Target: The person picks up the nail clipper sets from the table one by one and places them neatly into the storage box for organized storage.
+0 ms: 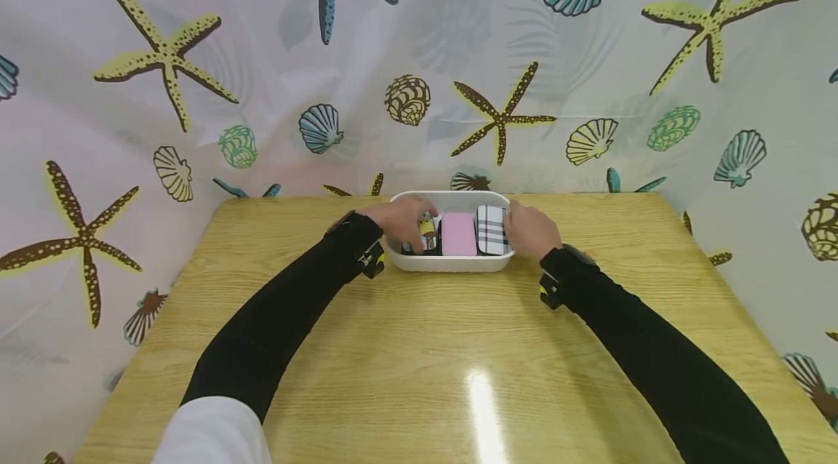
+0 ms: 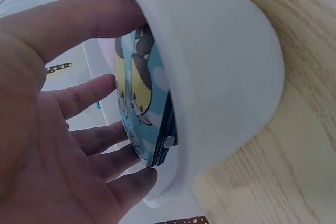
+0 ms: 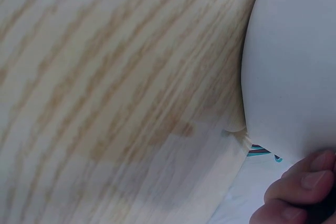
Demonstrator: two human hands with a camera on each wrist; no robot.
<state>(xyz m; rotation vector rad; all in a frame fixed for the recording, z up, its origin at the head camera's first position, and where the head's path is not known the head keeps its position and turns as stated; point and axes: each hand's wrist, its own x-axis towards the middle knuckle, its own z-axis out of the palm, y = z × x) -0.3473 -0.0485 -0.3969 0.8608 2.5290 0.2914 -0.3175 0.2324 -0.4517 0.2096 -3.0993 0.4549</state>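
A white oval bin holds three small cases: one with a light-blue cartoon print, a pink one in the middle, and a plaid one at the right end. My left hand reaches over the bin's left end and grips the cartoon-print case. In the left wrist view, its thumb lies across one side of that case and its fingertips touch the opposite edge. At the bin's right end, my right hand holds the rim with curled fingers, close beside the plaid case. Its thumb is hidden.
The bin stands near the back edge of a wooden table. Behind it and along both sides hangs a white curtain printed with starfish and shells. A bright light reflection shows on the tabletop toward the front.
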